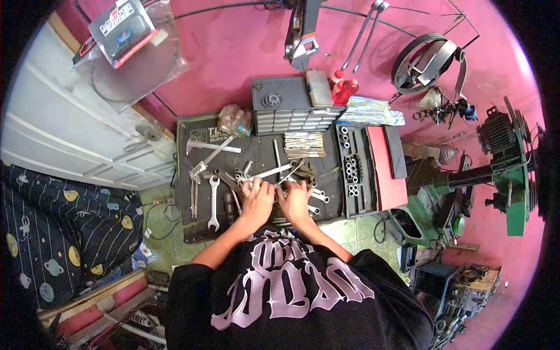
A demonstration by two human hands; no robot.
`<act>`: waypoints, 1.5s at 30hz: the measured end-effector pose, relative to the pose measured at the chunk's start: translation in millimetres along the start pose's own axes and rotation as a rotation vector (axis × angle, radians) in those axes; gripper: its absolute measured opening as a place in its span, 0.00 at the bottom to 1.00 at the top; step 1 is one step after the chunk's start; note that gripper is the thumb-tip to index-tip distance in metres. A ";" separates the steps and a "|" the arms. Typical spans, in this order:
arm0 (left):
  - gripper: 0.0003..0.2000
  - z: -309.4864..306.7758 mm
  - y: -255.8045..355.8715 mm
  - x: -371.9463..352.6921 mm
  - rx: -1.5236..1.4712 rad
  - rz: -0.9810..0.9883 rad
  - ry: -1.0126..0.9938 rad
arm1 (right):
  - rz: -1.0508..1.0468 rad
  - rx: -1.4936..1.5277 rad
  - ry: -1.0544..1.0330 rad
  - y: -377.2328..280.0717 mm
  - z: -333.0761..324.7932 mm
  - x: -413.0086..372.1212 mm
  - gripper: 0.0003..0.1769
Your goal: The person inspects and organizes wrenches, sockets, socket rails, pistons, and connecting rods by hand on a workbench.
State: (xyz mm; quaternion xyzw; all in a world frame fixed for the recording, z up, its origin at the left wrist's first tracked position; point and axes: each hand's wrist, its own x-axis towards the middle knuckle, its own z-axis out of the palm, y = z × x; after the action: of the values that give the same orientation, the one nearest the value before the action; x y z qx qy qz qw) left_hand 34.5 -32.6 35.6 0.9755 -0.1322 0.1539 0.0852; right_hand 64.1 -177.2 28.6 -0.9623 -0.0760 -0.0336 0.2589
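My left hand [258,201] is over the front middle of the dark work mat [189,224], its fingers curled and pointing down among the tools. Close beside it on the right, my right hand [295,201] is also closed, thumb toward the left hand. What the fingers hold is hidden and too small to make out. Just beyond both hands lies a long silver wrench [273,172], with a dark crumpled cloth [305,171] near its right end. Several ring-ended wrenches [319,197] lie right of my right hand. A large open-end wrench [214,204] lies left of my left hand.
Calipers [213,156] lie at the back left. A row of slim, light-coloured pieces [304,144] sits before a small-drawer cabinet [294,121]. On the right is a socket tray [352,166] beside a red panel [387,169]. A green machine [516,198] stands farther right.
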 end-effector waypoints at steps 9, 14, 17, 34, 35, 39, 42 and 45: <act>0.12 -39.8 46.3 29.6 -0.122 -0.063 0.082 | 0.146 0.230 0.112 -8.4 -56.2 25.1 0.15; 0.23 -34.5 59.6 41.0 -0.382 -0.187 0.095 | 0.106 0.287 0.197 0.9 -73.0 27.4 0.14; 0.22 -41.4 63.3 48.8 -0.458 -0.229 0.036 | 0.065 0.305 0.167 4.5 -87.7 26.0 0.12; 0.07 -101.7 106.5 162.4 -0.782 -0.045 0.048 | 0.095 0.568 0.359 35.1 -239.0 100.0 0.12; 0.08 -103.4 113.9 173.9 -0.775 -0.027 0.090 | 0.106 0.615 0.358 41.3 -247.7 106.0 0.12; 0.08 -128.2 147.2 228.1 -0.768 0.005 0.181 | 0.009 0.573 0.405 52.9 -299.1 134.6 0.15; 0.07 -144.2 173.2 269.0 -0.764 0.017 0.244 | -0.110 0.564 0.416 65.8 -339.9 159.4 0.17; 0.09 -160.4 196.2 304.1 -0.720 0.037 0.285 | -0.161 0.673 0.378 69.9 -379.3 183.3 0.18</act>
State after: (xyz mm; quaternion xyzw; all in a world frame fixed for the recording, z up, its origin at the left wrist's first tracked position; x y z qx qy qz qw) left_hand 213.3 -256.4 308.8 0.8495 -0.1825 0.2330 0.4369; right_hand 246.8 -404.3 340.8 -0.7913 -0.1091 -0.2036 0.5661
